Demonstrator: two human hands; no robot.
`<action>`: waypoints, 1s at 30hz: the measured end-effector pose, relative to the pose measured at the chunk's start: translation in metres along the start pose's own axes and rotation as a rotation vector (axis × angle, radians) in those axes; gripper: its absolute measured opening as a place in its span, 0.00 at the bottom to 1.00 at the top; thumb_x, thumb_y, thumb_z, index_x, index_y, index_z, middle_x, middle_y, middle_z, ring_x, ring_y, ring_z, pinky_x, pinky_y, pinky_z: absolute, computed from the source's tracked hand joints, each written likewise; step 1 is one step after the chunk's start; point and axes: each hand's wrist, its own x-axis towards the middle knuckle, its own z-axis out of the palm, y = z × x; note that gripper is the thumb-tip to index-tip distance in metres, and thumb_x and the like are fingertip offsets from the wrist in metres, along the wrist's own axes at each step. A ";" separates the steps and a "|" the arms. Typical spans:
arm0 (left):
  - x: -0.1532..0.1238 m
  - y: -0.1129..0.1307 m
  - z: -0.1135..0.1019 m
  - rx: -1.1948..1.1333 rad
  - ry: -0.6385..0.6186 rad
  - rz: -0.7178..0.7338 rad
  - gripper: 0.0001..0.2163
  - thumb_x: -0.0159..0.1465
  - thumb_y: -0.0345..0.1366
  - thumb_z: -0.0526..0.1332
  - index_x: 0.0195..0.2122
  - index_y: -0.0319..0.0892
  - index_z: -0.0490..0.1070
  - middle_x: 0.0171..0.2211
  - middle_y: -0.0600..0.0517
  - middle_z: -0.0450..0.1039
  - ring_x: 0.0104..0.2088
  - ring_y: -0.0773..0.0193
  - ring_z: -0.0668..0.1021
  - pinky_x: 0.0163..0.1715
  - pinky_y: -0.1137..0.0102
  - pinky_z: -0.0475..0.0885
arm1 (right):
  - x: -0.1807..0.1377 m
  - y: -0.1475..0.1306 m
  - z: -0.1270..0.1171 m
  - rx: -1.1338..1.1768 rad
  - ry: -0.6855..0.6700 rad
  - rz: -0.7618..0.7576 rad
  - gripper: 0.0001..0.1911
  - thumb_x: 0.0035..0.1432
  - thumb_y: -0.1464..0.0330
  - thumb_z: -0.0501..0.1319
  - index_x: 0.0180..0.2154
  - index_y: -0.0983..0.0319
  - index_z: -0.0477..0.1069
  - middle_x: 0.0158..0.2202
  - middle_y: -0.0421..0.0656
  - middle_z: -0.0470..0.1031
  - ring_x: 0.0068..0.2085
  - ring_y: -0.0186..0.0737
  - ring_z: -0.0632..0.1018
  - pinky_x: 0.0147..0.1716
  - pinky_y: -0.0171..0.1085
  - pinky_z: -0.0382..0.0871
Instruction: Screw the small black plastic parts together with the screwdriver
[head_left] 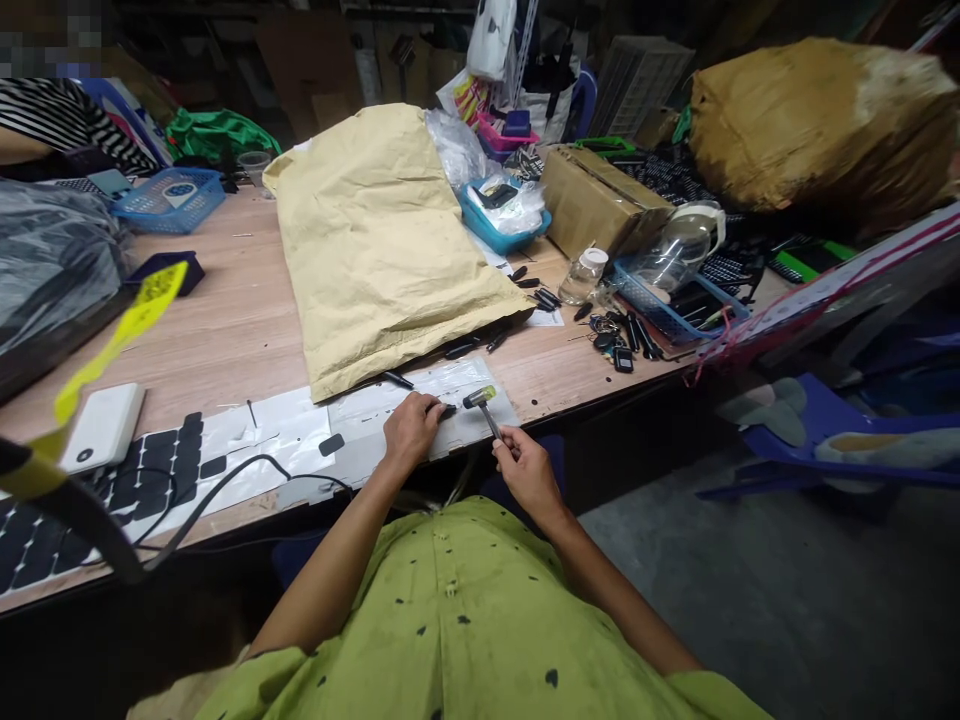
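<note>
My right hand [527, 468] is closed round the handle of a small mallet [480, 397] with a black and yellow-green head. The mallet's head is just above the table's front edge, to the right of my left hand [411, 430]. Pinched in my left fingers is a small black piece [448, 410], its kind too small to make out. Under both hands lies a white sheet [465, 378] on the wooden table [232, 275]. A black pen-like part [397, 380] rests just beyond my left hand.
A large tan paper sack [375, 240] covers the table's middle. Keys [615, 335], a jar [583, 275] and a blue basket [675, 295] stand right. Left are black stickers [169, 465], a white power bank [103, 427] and a cable [217, 487]. A person in a striped sleeve [67, 115] sits far left.
</note>
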 end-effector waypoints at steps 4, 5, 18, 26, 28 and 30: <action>-0.003 -0.002 -0.001 -0.053 0.013 0.071 0.08 0.65 0.37 0.62 0.37 0.46 0.81 0.37 0.50 0.75 0.40 0.58 0.76 0.40 0.67 0.70 | 0.002 -0.006 0.003 -0.100 0.020 -0.096 0.13 0.56 0.58 0.59 0.37 0.57 0.77 0.30 0.43 0.79 0.31 0.41 0.76 0.34 0.37 0.73; -0.003 -0.003 -0.001 -0.060 0.009 0.082 0.08 0.65 0.36 0.62 0.38 0.46 0.82 0.36 0.50 0.74 0.40 0.58 0.76 0.41 0.67 0.70 | 0.003 -0.006 0.003 -0.114 0.026 -0.115 0.13 0.56 0.59 0.59 0.38 0.57 0.77 0.31 0.44 0.79 0.32 0.42 0.77 0.35 0.38 0.73; -0.013 0.001 -0.002 0.085 0.013 0.059 0.07 0.66 0.38 0.64 0.41 0.51 0.83 0.39 0.49 0.77 0.42 0.56 0.77 0.36 0.68 0.68 | 0.000 -0.004 0.008 -0.287 0.006 -0.368 0.21 0.62 0.68 0.54 0.54 0.56 0.76 0.49 0.47 0.81 0.49 0.45 0.80 0.52 0.42 0.75; -0.009 0.001 -0.003 0.060 -0.051 0.102 0.09 0.66 0.35 0.62 0.42 0.49 0.83 0.39 0.50 0.76 0.41 0.59 0.78 0.38 0.69 0.70 | 0.000 0.000 0.007 -0.429 -0.001 -0.439 0.22 0.64 0.70 0.53 0.56 0.55 0.76 0.42 0.46 0.81 0.44 0.43 0.81 0.48 0.39 0.77; -0.009 0.001 -0.004 0.063 -0.069 0.116 0.09 0.65 0.34 0.63 0.43 0.48 0.82 0.39 0.50 0.76 0.41 0.60 0.78 0.39 0.69 0.70 | 0.000 -0.004 0.004 -0.433 0.038 -0.504 0.22 0.66 0.70 0.52 0.56 0.57 0.75 0.42 0.47 0.81 0.43 0.42 0.81 0.47 0.38 0.77; -0.008 0.002 -0.005 0.065 -0.087 0.122 0.09 0.65 0.34 0.63 0.43 0.48 0.82 0.40 0.50 0.76 0.41 0.60 0.78 0.40 0.69 0.71 | -0.001 -0.008 0.003 -0.442 0.080 -0.563 0.22 0.68 0.69 0.51 0.57 0.57 0.75 0.41 0.47 0.81 0.42 0.41 0.81 0.46 0.37 0.76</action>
